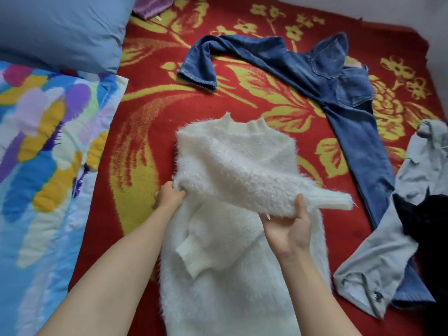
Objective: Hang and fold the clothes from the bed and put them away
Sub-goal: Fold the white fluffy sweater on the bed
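Observation:
A fluffy white sweater (232, 282) lies lengthwise on the red and yellow blanket (150, 112), collar away from me. One sleeve, with its ribbed cuff, lies folded across the chest. The other sleeve (242, 180) is lifted and stretched across the body toward the right. My left hand (169, 196) grips the sweater's left edge near the shoulder. My right hand (289, 229) holds the raised sleeve from below, thumb up beside its cuff. Blue jeans (339, 93) sprawl across the far side of the bed.
A grey garment (388, 243) and a black one (426, 226) lie at the right edge, over a jeans leg. A blue pillow (60, 30) and a colourful quilt (43, 154) fill the left. A purple cloth (150, 4) sits at the top.

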